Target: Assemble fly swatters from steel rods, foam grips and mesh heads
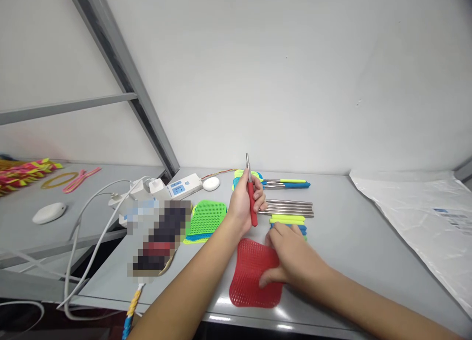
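Upright in my left hand (pixel 245 200) is a red handle (pixel 252 202) with a metal telescopic rod (pixel 248 164) rising from its top; my fingers are wrapped round it. My right hand (pixel 291 254) grips a red mesh fly swatter head (pixel 254 278) near the table's front edge, thumb over the mesh and fingertips at its far side, partly hidden. Just beyond that hand lie yellow handles (pixel 287 219) and blue handles (pixel 304 229). Several bare metal rods (pixel 289 207) lie behind them. Green mesh heads (pixel 209 216) are stacked left of my left hand.
At the back lie fly swatters with yellow and blue handles (pixel 295 184). A power strip (pixel 184 186), a white round device (pixel 211 184) and a blurred-out object (pixel 162 239) stand left, with white cables (pixel 76 241). A white plastic sheet (pixel 416 217) covers the right side.
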